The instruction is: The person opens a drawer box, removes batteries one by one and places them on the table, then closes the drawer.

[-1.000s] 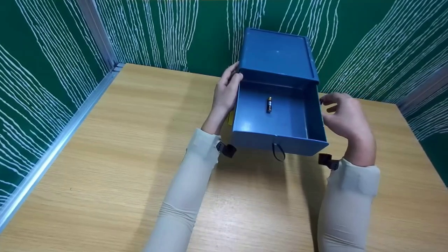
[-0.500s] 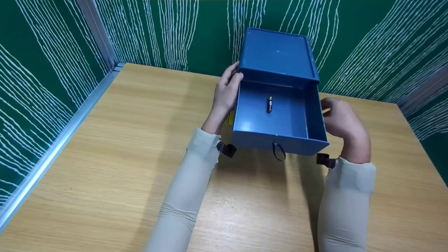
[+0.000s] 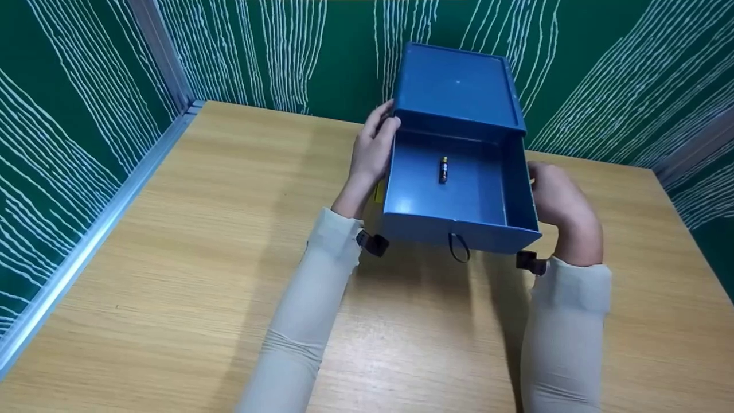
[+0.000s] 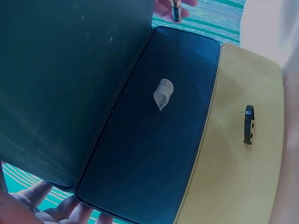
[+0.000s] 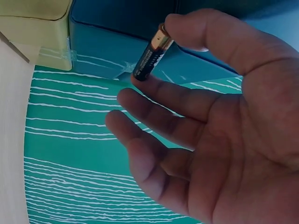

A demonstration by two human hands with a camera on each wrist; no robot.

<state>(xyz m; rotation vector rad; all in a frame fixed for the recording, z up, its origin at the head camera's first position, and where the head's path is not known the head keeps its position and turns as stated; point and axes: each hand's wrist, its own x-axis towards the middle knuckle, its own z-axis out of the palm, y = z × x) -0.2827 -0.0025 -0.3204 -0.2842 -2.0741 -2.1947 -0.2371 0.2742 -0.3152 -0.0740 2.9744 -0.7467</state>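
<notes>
My left hand [image 3: 370,149] lies against the left side of a blue drawer box [image 3: 459,86], thumb at its front edge. The box's top drawer [image 3: 470,201] is pulled out, with a small battery [image 3: 443,170] lying on its floor. Beside the drawer's right wall is my right hand [image 3: 559,192], its fingertips partly hidden behind that wall. In the right wrist view the thumb and index finger pinch a second battery [image 5: 153,52], black with a coppery end, close to the box's side. The left wrist view also shows that held battery [image 4: 175,10] past the far side.
Beneath the open drawer are a shut blue drawer front [image 4: 145,135] with a pale pull tab [image 4: 163,93] and a yellow drawer front [image 4: 233,168] with a dark loop [image 4: 249,123]. A wooden table [image 3: 229,229] carries the box, before a green wall [image 3: 344,69].
My right hand has moved a little left, closer in against the drawer's right wall. The left hand, the open drawer and the battery inside it stay nearly as they were.
</notes>
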